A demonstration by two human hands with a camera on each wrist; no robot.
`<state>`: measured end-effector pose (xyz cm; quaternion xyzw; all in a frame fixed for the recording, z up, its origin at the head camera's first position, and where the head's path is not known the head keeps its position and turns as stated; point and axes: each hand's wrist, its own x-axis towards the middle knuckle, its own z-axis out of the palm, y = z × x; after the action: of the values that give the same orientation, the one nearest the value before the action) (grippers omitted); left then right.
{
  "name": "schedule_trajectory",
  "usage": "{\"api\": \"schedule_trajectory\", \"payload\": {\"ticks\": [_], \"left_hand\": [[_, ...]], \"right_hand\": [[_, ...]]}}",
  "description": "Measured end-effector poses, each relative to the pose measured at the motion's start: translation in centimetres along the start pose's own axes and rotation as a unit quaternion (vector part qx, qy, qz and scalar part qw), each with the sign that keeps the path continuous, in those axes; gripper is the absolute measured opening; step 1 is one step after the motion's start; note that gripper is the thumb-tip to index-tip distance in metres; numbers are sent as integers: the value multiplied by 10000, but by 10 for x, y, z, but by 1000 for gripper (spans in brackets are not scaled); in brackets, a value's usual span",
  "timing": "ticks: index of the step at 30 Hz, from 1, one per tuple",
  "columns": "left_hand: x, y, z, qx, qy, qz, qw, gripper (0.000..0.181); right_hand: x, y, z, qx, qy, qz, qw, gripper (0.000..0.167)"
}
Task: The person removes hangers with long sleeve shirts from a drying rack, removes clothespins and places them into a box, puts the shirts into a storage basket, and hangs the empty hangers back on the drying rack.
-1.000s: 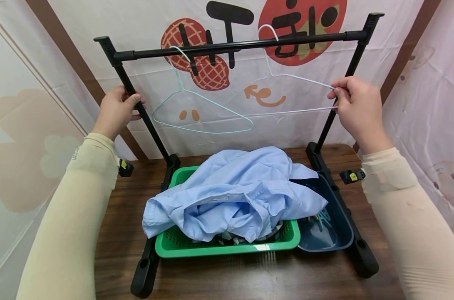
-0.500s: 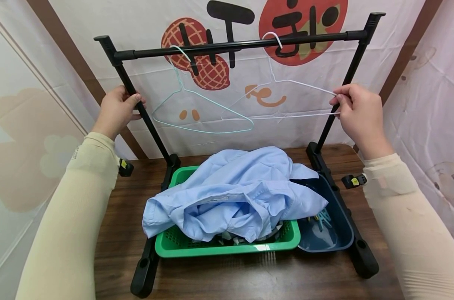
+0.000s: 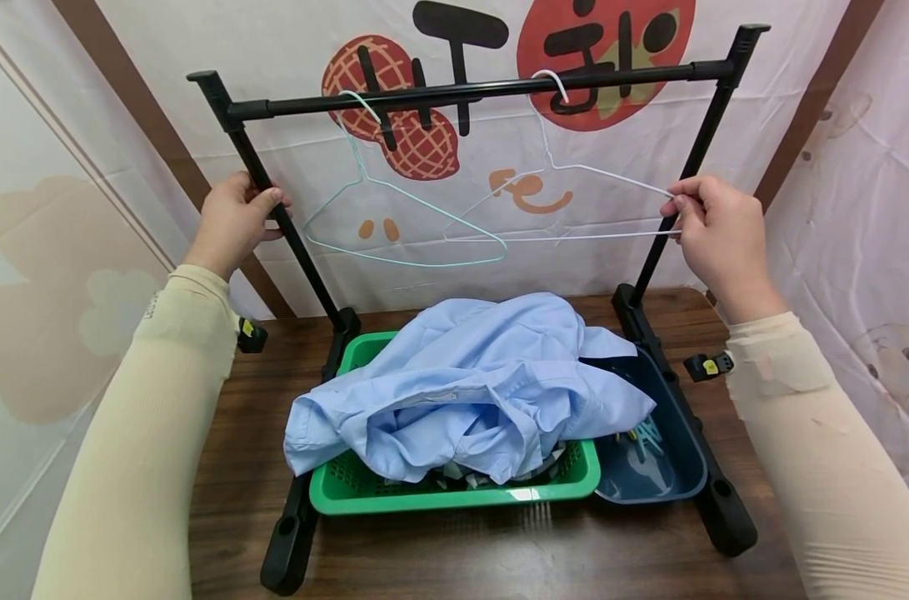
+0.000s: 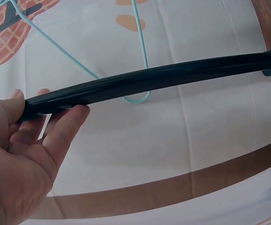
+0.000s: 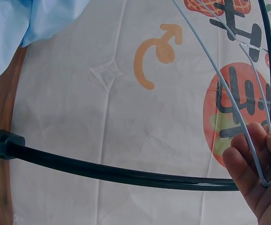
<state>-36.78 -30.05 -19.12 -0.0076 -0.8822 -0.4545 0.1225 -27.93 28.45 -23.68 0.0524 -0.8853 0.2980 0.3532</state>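
A black clothes rack stands across the view. My left hand grips its left post, thumb in front and fingers behind; the left wrist view shows the hand round the post's upper part. My right hand pinches the right end of a white wire hanger, whose hook sits over the top bar. In the right wrist view the thumb and fingers hold the hanger's bent corner, close to the right post. A mint-green wire hanger hangs further left on the bar.
Below the bar a crumpled light-blue shirt lies over a green basket with patterned cloth inside. Beside it is a dark blue bin holding light-blue pieces. Rack feet flank both on the wooden table.
The white hanger has come down and slightly right with my right hand, and its hook now sits lower on the bar. My left hand stays on the post.
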Motion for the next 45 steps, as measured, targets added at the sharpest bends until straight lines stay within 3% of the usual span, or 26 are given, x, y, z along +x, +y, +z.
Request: {"api": "schedule_trajectory", "payload": {"ticks": [19, 30, 45], "left_hand": [[1, -1, 0, 47, -14, 47, 10000, 33], [-1, -1, 0, 92, -26, 43, 9999, 35], [-2, -1, -1, 131, -151, -12, 9998, 37]], "right_hand": [[-8, 12, 10, 304, -129, 86, 9994, 27], [-7, 22, 13, 480, -622, 446, 9959, 30], [-4, 26, 17, 536, -520, 398, 9964, 29]]}}
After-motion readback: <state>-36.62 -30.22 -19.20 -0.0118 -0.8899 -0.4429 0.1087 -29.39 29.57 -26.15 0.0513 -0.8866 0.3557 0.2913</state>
